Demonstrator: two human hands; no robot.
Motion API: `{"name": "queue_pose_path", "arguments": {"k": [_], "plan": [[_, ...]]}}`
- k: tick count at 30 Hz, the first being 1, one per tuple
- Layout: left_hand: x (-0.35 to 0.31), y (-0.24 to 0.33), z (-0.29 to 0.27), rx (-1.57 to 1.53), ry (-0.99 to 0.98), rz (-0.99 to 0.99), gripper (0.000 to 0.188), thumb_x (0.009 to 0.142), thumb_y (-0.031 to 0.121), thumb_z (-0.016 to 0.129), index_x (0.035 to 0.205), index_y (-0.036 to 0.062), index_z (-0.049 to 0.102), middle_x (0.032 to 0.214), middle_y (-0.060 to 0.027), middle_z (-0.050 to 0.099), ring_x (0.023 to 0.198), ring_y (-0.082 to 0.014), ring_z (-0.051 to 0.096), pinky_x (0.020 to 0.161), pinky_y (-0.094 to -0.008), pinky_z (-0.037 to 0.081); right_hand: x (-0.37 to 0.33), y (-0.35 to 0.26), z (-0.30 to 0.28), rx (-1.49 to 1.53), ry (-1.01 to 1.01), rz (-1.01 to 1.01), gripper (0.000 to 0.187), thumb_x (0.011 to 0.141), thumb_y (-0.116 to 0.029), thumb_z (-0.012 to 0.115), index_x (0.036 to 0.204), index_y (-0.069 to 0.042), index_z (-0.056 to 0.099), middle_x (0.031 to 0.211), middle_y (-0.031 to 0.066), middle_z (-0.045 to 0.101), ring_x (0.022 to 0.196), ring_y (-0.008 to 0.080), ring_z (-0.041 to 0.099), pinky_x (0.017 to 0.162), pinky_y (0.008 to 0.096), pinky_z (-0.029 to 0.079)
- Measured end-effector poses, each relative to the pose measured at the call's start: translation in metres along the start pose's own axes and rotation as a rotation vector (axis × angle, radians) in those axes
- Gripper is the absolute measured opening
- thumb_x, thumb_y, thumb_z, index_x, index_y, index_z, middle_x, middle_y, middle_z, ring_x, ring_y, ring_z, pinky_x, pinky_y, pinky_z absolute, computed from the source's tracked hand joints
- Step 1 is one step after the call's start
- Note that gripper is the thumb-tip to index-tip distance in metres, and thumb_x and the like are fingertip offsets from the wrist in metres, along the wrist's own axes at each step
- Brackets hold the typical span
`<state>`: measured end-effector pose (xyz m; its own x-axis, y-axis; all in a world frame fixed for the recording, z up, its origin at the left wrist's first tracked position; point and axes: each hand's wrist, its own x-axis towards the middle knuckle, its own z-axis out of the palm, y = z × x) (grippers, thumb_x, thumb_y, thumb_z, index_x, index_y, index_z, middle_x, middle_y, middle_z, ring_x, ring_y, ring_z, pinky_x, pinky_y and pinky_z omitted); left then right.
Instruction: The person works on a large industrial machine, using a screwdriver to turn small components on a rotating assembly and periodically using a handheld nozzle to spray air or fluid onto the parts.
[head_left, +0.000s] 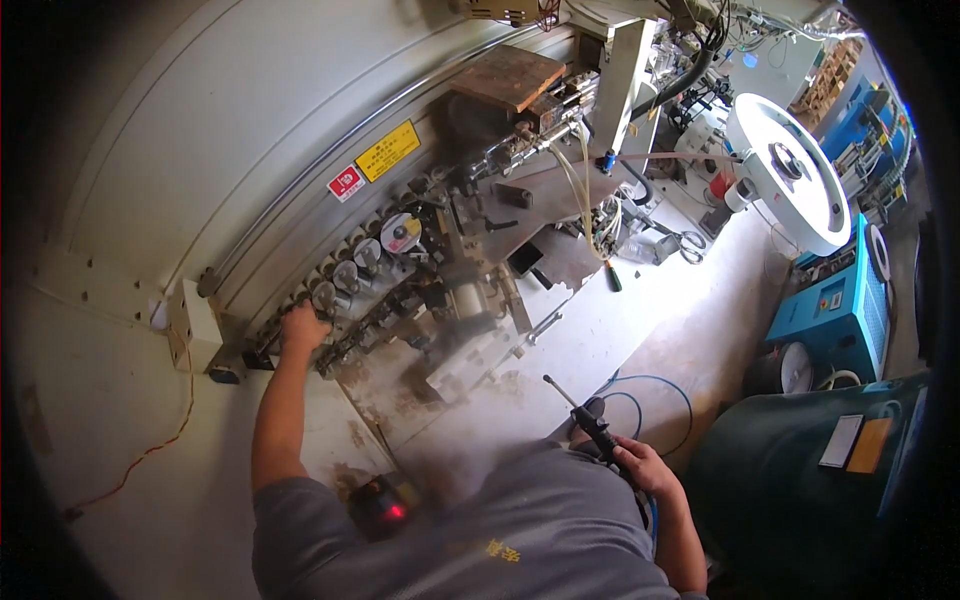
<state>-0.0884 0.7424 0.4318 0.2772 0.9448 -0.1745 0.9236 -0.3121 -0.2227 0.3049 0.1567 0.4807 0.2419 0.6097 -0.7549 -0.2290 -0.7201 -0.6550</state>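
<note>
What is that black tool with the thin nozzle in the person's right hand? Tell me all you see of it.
The air blow gun is black with a thin, straight metal nozzle pointing up-left toward the dusty machine. The right hand grips its handle. A blue hose loops behind it; where it joins is hidden.
</note>
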Motion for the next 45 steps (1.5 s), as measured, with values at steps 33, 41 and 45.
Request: {"name": "queue_pose_path", "arguments": {"k": [33, 41, 45], "plan": [[0.005, -0.007, 0.012, 0.010, 0.040, 0.038, 0.070, 0.074, 0.039, 0.078, 0.128, 0.0009, 0.054, 0.115, -0.0245, 0.067, 0.105, -0.0423, 0.066, 0.093, -0.0515, 0.052, 0.048, 0.024, -0.006, -0.352, -0.068, -0.093, 0.049, 0.098, -0.030, 0.064, 0.142, -0.010, 0.058, 0.120, 0.0189, 0.070, 0.107, 0.0300, 0.067, 0.098, 0.0375, 0.050], [0.007, -0.003, 0.017, 0.008, 0.024, -0.049, 0.080, 0.073, 0.035, 0.079, 0.140, 0.0024, 0.052, 0.124, -0.0258, 0.063, 0.111, -0.0437, 0.064, 0.098, -0.0520, 0.050, 0.189, 0.092, -0.011, -0.987, -0.202, -0.336, 0.063, 0.090, -0.032, 0.066, 0.149, -0.015, 0.049, 0.129, 0.0246, 0.061, 0.115, 0.0413, 0.062, 0.099, 0.0478, 0.050], [0.012, -0.004, 0.024, -0.048, -0.050, -0.067, 0.085, 0.075, 0.033, 0.077, 0.148, 0.0017, 0.045, 0.129, -0.0261, 0.061, 0.117, -0.0450, 0.060, 0.101, -0.0519, 0.048, 0.187, 0.007, -0.054, -0.736, -0.074, -0.092, 0.062, 0.097, -0.039, 0.061, 0.151, -0.012, 0.045, 0.128, 0.0312, 0.061, 0.120, 0.0486, 0.058, 0.104, 0.0501, 0.047]]}}
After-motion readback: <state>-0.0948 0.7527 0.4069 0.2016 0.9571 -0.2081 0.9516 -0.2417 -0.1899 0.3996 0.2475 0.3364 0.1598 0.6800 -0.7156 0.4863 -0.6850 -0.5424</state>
